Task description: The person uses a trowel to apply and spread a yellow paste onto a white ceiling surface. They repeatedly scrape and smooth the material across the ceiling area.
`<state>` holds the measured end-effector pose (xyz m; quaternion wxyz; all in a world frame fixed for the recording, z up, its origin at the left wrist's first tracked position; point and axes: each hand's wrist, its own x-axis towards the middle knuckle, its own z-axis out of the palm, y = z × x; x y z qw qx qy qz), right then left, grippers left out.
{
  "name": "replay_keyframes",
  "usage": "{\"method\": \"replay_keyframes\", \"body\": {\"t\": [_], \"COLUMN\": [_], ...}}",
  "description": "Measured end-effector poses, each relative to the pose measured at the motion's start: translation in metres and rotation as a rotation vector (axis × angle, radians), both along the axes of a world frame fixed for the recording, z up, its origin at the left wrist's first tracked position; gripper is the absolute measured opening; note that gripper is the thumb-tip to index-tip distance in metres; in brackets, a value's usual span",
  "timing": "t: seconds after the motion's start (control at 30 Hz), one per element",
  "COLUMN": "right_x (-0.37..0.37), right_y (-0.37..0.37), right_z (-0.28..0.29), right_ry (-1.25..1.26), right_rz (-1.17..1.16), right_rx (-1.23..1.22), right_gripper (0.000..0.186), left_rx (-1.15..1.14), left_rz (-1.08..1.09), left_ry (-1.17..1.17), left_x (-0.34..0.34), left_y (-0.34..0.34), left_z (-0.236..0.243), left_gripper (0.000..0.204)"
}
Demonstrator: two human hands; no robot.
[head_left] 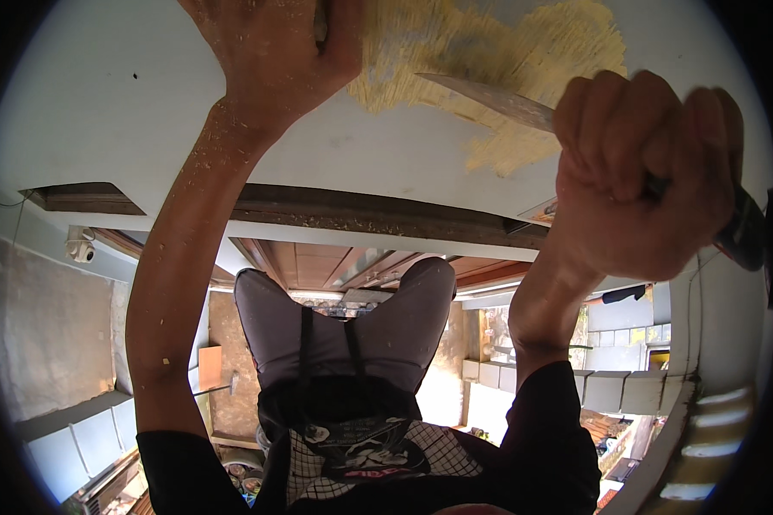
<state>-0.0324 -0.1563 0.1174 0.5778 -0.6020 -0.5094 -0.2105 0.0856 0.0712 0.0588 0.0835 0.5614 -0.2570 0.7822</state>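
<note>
My right hand (636,172) is closed round the dark handle (743,227) of a knife (498,103). Its long, tapering blade points left across a rough yellowish patch (567,51) on the pale wall surface (386,154). Whether the edge touches the patch I cannot tell. My left hand (288,51) is up at the top edge, beside the patch's left side, with its fingers mostly cut off by the frame. A small dark gap or object shows by its thumb, too unclear to name. Light flakes dot my left forearm (189,215).
Below the pale surface runs a dark ledge (361,210) strewn with flakes. Under it are brown wooden panels (318,262). A white camera (80,246) is mounted at the left. My bent legs (343,335) are far below, and a low block wall (605,388) stands at the right.
</note>
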Motion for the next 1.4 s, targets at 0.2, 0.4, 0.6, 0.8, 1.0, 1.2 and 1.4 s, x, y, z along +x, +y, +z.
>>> {"method": "replay_keyframes", "body": {"t": [0.2, 0.4, 0.6, 0.8, 1.0, 1.2, 1.4], "right_x": [0.001, 0.023, 0.026, 0.020, 0.015, 0.025, 0.002], "right_y": [0.006, 0.001, -0.003, 0.005, -0.014, -0.034, -0.008], "right_z": [-0.006, -0.002, -0.007, -0.025, -0.005, 0.014, 0.005], "right_ry": [-0.001, -0.016, -0.041, -0.065, -0.032, 0.026, 0.023], "right_rz": [-0.046, 0.168, 0.225, 0.044, 0.104, 0.137, -0.002], "right_rx": [-0.002, -0.113, -0.192, 0.071, -0.018, -0.255, 0.028], "right_gripper": [0.035, 0.047, 0.041, 0.032, 0.032, 0.035, 0.034], "left_rx": [-0.003, 0.021, -0.001, -0.003, -0.028, -0.026, -0.004], "left_rz": [-0.029, 0.027, 0.018, 0.040, -0.018, -0.021, -0.002], "left_ry": [0.009, -0.002, 0.066, 0.089, 0.106, 0.077, 0.040], "left_x": [-0.004, -0.003, -0.010, -0.012, -0.016, -0.009, -0.004], "left_y": [-0.004, 0.000, -0.003, -0.005, -0.015, -0.012, -0.004], "left_z": [0.002, 0.001, -0.002, -0.001, 0.001, 0.000, -0.001], "left_gripper": [0.024, 0.024, 0.025, 0.026, 0.025, 0.024, 0.024]}}
